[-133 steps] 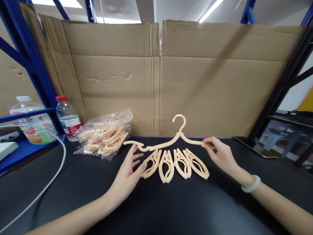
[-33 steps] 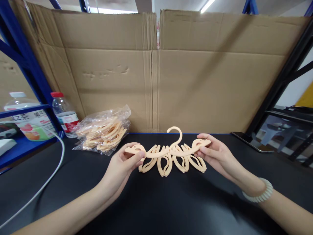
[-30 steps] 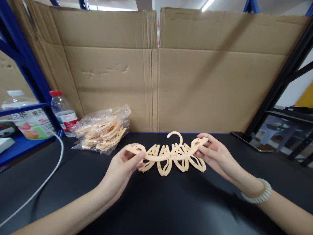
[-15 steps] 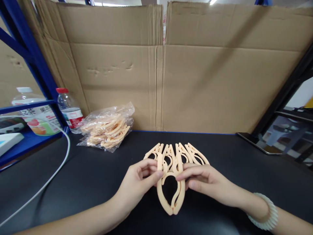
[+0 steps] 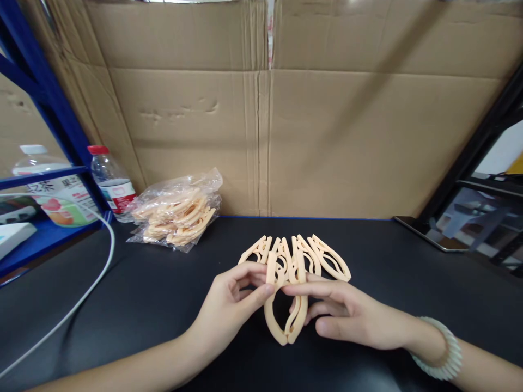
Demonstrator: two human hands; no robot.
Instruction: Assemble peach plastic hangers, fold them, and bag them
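Observation:
A cream plastic folding hanger point(image 5: 302, 311), folded into a pointed loop, is held up in front of me with its tip towards me. My left hand point(image 5: 229, 305) is closed on its left side, thumb in front and fingers behind. On the other side, my right hand point(image 5: 353, 313) has its index finger laid across the hanger's front, with other fingers behind the right limb and the thumb apart from it. Just beyond, several more folded hangers point(image 5: 333, 260) lie fanned out on the black table point(image 5: 163, 294), partly covered by the held one and my hands.
A clear bag of hangers point(image 5: 180, 215) lies at the back left, beside a red-capped bottle point(image 5: 116, 188). A white cable point(image 5: 92, 291) curves over the left of the table. Cardboard point(image 5: 196, 147) walls the back, and a dark flat device point(image 5: 429, 237) lies at the back right.
The held hanger has risen slightly in view, away from me. My right index finger has slid further left across its front, and the right thumb has come off it.

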